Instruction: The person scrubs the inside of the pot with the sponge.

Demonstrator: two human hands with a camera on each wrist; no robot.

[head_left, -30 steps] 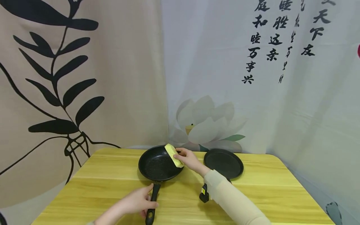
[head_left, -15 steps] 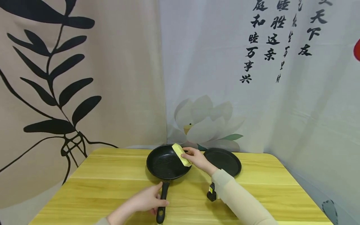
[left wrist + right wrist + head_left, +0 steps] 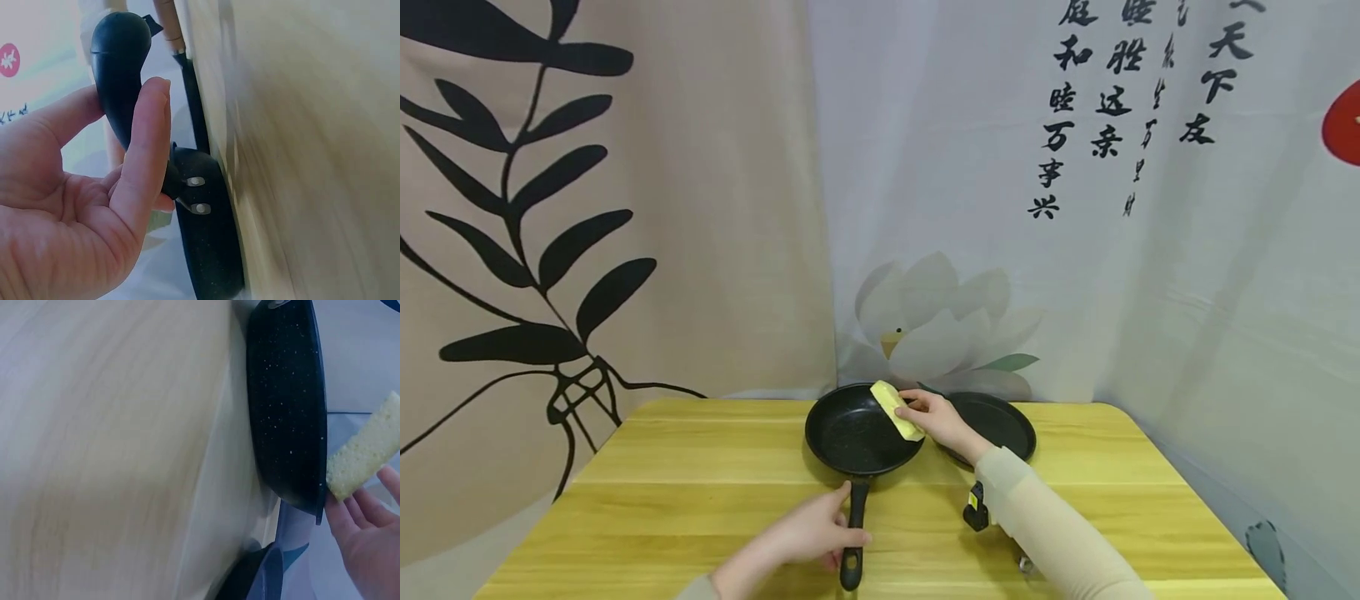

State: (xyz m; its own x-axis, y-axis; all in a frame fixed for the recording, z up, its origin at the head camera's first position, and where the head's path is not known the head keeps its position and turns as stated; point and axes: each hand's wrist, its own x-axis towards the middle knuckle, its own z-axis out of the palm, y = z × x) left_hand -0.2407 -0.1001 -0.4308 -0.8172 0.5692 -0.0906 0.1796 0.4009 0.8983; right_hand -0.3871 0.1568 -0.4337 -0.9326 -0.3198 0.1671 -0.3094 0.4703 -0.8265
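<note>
The black frying pan [image 3: 853, 437] has slid right over the wooden table [image 3: 700, 467] since half a second ago, nearer the flat round pan [image 3: 998, 421], and the yellow sponge [image 3: 895, 410] has travelled along with it. My left hand [image 3: 812, 529] grips the black handle [image 3: 855, 521] at the frying pan's six o'clock, thumb and fingers closed about it. My right hand [image 3: 936, 421] pinches the sponge between thumb and fingers; it slants across the rim around two o'clock. The flat round pan sits just beside, toward three o'clock, partly behind my wrist; I can't tell whether the rims touch. I'd call this midway: pan steadied, sponge at its edge. How much of the dark inside I've rubbed doesn't show, nor whether the flat round pan has had its turn; neither hand grips it.
</note>
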